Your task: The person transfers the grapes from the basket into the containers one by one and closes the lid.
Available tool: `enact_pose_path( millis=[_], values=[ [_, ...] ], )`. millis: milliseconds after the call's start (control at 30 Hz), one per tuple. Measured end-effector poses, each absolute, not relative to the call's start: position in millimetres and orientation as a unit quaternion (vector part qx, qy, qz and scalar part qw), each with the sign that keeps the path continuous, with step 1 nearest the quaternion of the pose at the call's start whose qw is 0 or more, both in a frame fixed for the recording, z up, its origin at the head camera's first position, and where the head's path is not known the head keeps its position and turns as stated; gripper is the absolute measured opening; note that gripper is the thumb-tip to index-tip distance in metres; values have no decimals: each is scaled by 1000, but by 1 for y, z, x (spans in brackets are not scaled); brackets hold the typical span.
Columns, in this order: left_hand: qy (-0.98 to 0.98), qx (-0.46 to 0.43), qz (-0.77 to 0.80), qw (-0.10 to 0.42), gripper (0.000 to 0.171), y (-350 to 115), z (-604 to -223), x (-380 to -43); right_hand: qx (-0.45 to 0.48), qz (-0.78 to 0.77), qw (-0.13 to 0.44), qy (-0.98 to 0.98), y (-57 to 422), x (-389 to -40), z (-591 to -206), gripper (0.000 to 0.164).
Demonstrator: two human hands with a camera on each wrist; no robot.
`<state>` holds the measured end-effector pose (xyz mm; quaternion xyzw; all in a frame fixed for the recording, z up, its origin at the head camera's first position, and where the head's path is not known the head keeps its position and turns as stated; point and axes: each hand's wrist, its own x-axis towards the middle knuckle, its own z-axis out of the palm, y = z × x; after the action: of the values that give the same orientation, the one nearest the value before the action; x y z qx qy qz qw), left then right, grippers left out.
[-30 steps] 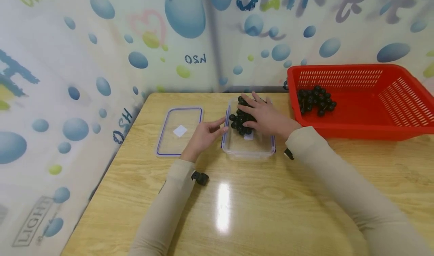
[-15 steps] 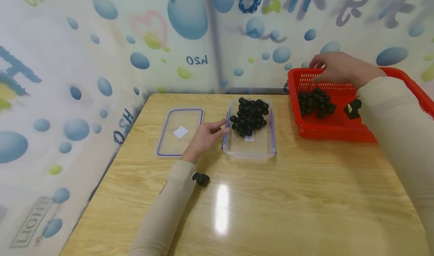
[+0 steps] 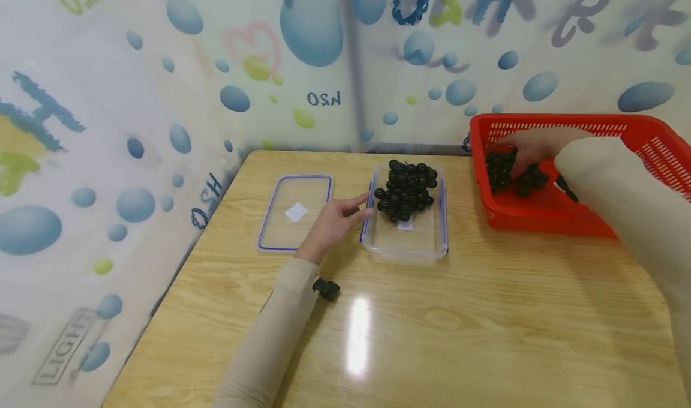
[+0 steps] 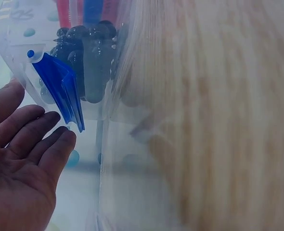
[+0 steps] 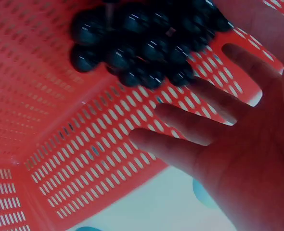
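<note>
A bunch of black grapes (image 3: 406,192) lies in the clear plastic container (image 3: 410,240) in the head view. My left hand (image 3: 335,223) is at the container's left side, its fingertips right by the blue locking flap (image 4: 62,86) in the left wrist view. Inside the red basket (image 3: 545,225), my right hand (image 3: 531,145) reaches over a second bunch of black grapes (image 3: 499,171), partly hiding it. The right wrist view shows the fingers spread, their tips close beside the dark grapes (image 5: 132,43).
A clear rectangular lid (image 3: 281,231) with a blue seal lies flat on the wooden table (image 3: 459,324), left of the container. Behind the table stands a patterned wall (image 3: 324,126), and another wall runs along the left side.
My right hand has left the grapes in the container, moved right over the basket, and lowered into it at the other bunch. My left hand stays beside the container.
</note>
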<state>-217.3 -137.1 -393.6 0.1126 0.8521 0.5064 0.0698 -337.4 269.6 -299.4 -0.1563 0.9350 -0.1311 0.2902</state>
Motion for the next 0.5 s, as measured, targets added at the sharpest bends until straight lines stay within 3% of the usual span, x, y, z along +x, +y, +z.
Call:
enact_pose_path(
  millis=[500],
  values=[
    [853, 110, 505, 70, 44, -137, -394, -218, -159, -127, 269, 941, 272, -335, -333, 90]
  ],
)
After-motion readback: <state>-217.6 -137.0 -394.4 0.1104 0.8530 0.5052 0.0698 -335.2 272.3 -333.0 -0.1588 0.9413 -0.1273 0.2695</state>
